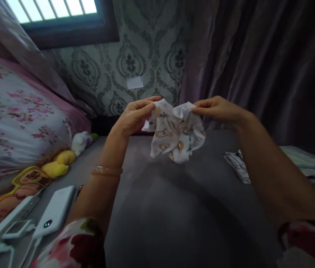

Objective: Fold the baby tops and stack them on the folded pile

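Note:
A small white cloth garment (174, 132) with orange and green prints hangs crumpled in the air above the grey surface. My left hand (137, 113) pinches its upper left corner between thumb and fingers. At the upper right edge, my right hand (216, 108) pinches the fabric in the same way. The lower part of the cloth hangs free and is bunched in folds. A clear bangle (105, 171) is around my left forearm.
Folded clothes (238, 165) and a pale cloth stack (306, 162) lie at the right. Along the left are a white power bank (56, 208), a power strip (9, 223), plush toys (59, 163) and a floral bundle (20, 123). Patterned wallpaper (151, 56) stands behind.

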Available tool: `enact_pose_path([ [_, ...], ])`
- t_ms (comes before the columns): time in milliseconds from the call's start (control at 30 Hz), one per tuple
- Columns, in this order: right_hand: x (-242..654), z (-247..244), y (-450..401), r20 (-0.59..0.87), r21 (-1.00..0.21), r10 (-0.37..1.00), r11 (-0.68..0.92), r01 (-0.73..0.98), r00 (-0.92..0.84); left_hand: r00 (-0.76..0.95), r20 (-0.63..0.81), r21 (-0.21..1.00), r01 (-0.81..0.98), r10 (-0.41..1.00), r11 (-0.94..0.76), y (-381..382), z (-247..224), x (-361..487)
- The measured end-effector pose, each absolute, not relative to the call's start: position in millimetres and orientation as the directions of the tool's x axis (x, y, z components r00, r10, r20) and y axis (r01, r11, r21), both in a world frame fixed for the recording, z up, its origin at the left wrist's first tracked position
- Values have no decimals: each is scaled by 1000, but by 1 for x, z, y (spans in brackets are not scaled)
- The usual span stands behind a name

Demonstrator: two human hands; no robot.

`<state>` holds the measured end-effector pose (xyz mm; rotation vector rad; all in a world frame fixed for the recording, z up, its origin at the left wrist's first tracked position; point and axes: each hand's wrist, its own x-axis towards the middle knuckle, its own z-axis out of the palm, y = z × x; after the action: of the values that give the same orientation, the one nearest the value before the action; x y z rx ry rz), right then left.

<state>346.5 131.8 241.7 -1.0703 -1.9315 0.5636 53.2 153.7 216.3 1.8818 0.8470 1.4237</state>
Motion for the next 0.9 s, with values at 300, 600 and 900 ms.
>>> enact_pose_path([
  [300, 345, 248, 134, 397, -710, 830, 549, 442, -393, 199, 582, 757, 221, 789, -614, 159, 216, 56],
  [600, 355, 254, 133, 354, -732, 854, 507, 455, -382, 217, 691, 636, 272, 689, -723, 147, 225, 68],
  [900, 358, 242, 139, 412, -723, 876, 482, 495, -252, 105, 640, 738, 194, 761, -646, 161, 213, 63],
])
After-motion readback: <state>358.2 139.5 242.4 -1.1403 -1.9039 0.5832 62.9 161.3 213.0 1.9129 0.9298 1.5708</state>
